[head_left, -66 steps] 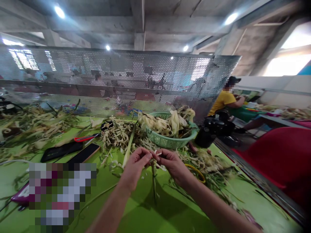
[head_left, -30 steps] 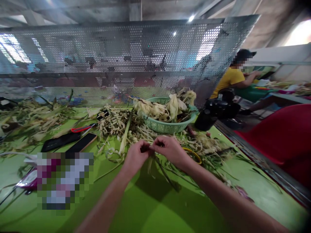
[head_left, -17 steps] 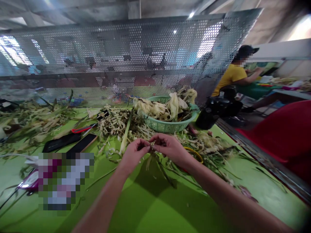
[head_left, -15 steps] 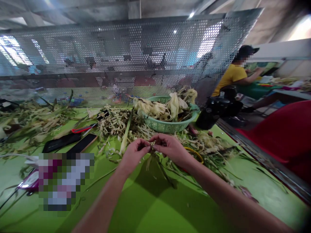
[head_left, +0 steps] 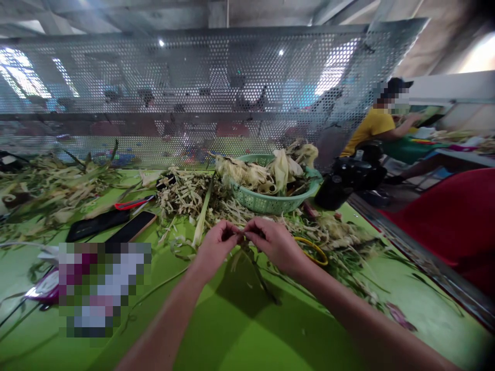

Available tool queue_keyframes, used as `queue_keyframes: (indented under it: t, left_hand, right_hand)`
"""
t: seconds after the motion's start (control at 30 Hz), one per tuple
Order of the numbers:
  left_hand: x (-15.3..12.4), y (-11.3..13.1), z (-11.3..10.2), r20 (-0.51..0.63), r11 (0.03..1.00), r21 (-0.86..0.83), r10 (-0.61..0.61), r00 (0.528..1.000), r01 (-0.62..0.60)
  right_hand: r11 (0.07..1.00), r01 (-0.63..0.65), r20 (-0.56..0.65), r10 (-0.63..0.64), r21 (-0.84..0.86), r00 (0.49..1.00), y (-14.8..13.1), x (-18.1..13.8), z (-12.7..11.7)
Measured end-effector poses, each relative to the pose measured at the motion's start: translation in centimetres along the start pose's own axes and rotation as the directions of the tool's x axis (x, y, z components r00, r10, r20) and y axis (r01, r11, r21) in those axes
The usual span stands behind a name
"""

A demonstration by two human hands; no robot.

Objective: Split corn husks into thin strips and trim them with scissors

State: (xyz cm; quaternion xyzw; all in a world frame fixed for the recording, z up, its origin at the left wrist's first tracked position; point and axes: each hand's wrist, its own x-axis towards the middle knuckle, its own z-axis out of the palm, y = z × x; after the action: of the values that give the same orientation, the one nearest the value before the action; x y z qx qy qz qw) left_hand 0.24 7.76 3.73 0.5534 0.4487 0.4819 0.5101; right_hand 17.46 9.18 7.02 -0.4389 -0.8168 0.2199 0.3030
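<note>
My left hand (head_left: 215,247) and my right hand (head_left: 273,243) meet fingertip to fingertip above the green table (head_left: 240,335). Both pinch the top of a thin plant stalk (head_left: 260,275), whose dark stem and pale strips hang down toward the table. Just behind my hands lies a heap of pale dried husk strips (head_left: 189,198). A teal plastic basket (head_left: 273,202) full of pale husks stands behind that.
Two dark phones (head_left: 112,226) and a red-handled tool (head_left: 133,202) lie at the left. A yellow ring (head_left: 315,250) rests by my right wrist. A perforated metal screen (head_left: 193,98) closes the table's far side. A person in a yellow shirt (head_left: 371,129) sits at the right.
The stalk hung straight down between my hands earlier; now its stem slants away to the right. My hands stay pinched together, and the view has dipped slightly.
</note>
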Motion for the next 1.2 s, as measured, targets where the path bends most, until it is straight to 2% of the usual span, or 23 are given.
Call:
queue_keyframes:
  t: [0.17,0.33,0.5,0.7,1.07,1.2]
  left_hand:
    - [0.2,-0.4,-0.2,-0.080,0.997,-0.070,-0.048,0.996,0.042]
    - [0.1,-0.2,-0.1,-0.132,0.998,-0.042,-0.059,0.989,0.054]
    - [-0.1,0.0,0.0,-0.146,1.000,0.025,0.007,0.989,-0.004]
    - [-0.2,0.4,0.3,-0.130,0.991,0.123,0.075,0.989,-0.059]
    - [-0.5,0.6,0.7,-0.147,0.917,0.368,0.224,0.963,-0.157]
    - [-0.6,0.4,1.0,-0.133,0.881,0.431,0.277,0.952,-0.196]
  right_hand:
    - [0.997,0.058,0.007,-0.058,-0.050,0.998,-0.4,-0.1,0.1]
    - [0.996,0.089,0.028,-0.089,0.014,0.996,0.1,-0.2,0.2]
    - [0.989,0.000,0.004,-0.001,0.147,1.000,0.6,-0.1,0.6]
    - [0.983,-0.074,-0.008,0.077,0.170,0.997,1.0,-0.1,1.1]
    - [0.998,-0.058,-0.051,0.056,-0.030,0.997,0.2,-0.4,1.2]
    - [0.997,-0.067,-0.051,0.065,-0.025,0.997,0.2,-0.3,1.3]
